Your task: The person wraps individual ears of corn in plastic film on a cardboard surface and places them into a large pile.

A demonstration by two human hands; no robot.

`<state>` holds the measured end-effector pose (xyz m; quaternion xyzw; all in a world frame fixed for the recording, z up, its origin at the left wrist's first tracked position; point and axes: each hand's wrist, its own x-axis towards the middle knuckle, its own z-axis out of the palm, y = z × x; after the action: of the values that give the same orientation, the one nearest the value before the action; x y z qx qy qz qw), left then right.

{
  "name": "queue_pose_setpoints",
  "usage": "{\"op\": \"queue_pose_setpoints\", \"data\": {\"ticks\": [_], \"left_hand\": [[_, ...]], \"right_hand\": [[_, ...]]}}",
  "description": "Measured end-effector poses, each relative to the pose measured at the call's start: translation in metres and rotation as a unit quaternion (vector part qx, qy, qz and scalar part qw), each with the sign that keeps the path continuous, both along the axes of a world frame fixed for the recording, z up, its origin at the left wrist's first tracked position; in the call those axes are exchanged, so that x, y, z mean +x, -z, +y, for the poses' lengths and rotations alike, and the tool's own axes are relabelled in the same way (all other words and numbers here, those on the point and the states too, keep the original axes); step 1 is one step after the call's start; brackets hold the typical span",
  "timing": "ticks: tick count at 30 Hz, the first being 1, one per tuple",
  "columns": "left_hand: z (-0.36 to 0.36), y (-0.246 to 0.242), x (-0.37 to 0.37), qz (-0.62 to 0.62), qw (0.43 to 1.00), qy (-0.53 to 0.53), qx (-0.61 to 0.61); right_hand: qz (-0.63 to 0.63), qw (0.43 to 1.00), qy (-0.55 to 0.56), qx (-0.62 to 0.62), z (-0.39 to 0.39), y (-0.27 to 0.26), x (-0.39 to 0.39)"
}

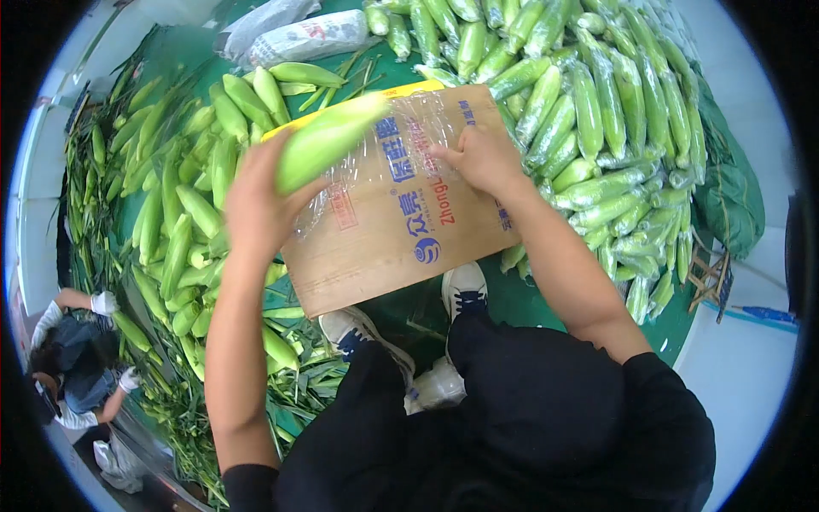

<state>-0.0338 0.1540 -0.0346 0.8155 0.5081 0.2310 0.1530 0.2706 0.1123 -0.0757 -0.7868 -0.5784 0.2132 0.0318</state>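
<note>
My left hand (259, 192) grips a green ear of corn in its husk (333, 141), slightly blurred, above the left part of a printed cardboard sheet (377, 256). Crumpled clear plastic film (422, 137) lies across the sheet beneath the corn. At the film's right end is my right hand (486, 157), fingers curled and thumb pointing left. Whether those fingers pinch the film cannot be made out. A yellow strip (413, 88) runs along the sheet's far edge, partly covered by the corn.
Unwrapped corn ears (182, 256) are heaped at left, with stripped husks (307, 384) nearby. Film-wrapped ears (595, 115) form a large pile at right. Two wrapped rolls (313, 38) lie at the back. A gloved co-worker (83, 352) handles corn at far left.
</note>
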Motion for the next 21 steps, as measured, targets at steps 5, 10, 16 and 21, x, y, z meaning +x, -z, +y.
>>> {"op": "queue_pose_setpoints", "data": {"ticks": [5,10,16,21], "left_hand": [[0.033,0.03,0.045,0.131,0.987,0.09,-0.025],[0.029,0.041,0.049,0.158,0.979,0.124,-0.031],[0.038,0.047,0.055,0.129,0.98,0.15,-0.022],[0.002,0.062,-0.006,-0.07,0.974,0.129,0.171]], "right_hand": [[0.171,0.978,-0.041,0.113,0.0,0.05,0.008],[0.659,0.684,0.207,0.234,0.004,0.044,-0.015],[-0.004,0.89,-0.282,0.358,0.026,0.036,-0.055],[-0.026,0.887,-0.343,0.307,0.035,0.035,-0.04]]}}
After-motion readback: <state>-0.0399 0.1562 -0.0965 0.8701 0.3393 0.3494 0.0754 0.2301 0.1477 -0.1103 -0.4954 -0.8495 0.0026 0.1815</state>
